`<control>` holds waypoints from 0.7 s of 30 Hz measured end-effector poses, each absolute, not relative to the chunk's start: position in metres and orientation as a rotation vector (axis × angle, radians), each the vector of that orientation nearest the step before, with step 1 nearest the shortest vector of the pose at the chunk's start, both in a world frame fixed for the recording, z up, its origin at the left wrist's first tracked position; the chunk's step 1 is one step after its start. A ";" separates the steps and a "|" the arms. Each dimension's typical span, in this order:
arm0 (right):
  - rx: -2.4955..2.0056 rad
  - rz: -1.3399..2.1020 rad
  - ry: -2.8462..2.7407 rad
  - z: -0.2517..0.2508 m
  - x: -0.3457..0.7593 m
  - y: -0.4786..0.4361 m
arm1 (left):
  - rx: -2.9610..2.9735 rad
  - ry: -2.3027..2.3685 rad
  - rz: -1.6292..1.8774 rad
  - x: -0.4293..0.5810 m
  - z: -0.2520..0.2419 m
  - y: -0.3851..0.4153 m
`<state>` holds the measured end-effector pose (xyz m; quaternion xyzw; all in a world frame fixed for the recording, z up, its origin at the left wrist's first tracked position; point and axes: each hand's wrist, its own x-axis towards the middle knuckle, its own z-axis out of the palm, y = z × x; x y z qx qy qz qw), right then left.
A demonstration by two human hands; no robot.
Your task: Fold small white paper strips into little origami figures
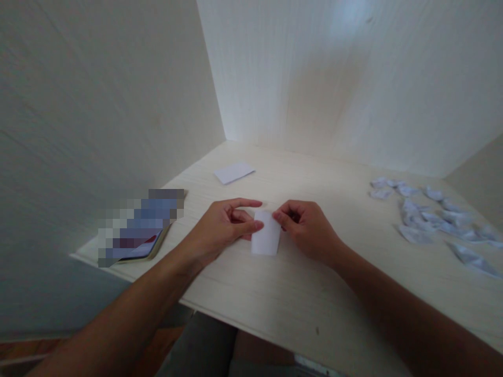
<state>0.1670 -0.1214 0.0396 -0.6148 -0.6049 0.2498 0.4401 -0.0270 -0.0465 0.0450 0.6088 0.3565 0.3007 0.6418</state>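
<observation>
A small white piece of paper (265, 240) is held up between my two hands, a little above the table. My left hand (231, 222) grips its left edge, thumb on the near face, while the index finger stretches out over the top. At the paper's upper right corner, my right hand (301, 225) pinches it between thumb and curled fingers. The fingers behind the paper are partly hidden.
Behind my left hand lies another flat white paper stack or sheet (234, 172). A phone (153, 251), partly blurred out, rests at the table's left edge. Several folded white paper pieces (416, 217) are spread at the right. Pale walls (314, 78) border the table (251, 293).
</observation>
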 end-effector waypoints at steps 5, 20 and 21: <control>-1.519 0.617 -1.492 0.040 0.168 -0.122 | 1.437 0.816 0.689 -0.028 0.043 -0.046; -1.504 0.562 -1.475 0.042 0.173 -0.120 | 1.539 0.807 0.707 -0.029 0.042 -0.046; -1.505 0.555 -1.471 0.042 0.173 -0.120 | 1.550 0.808 0.707 -0.029 0.042 -0.046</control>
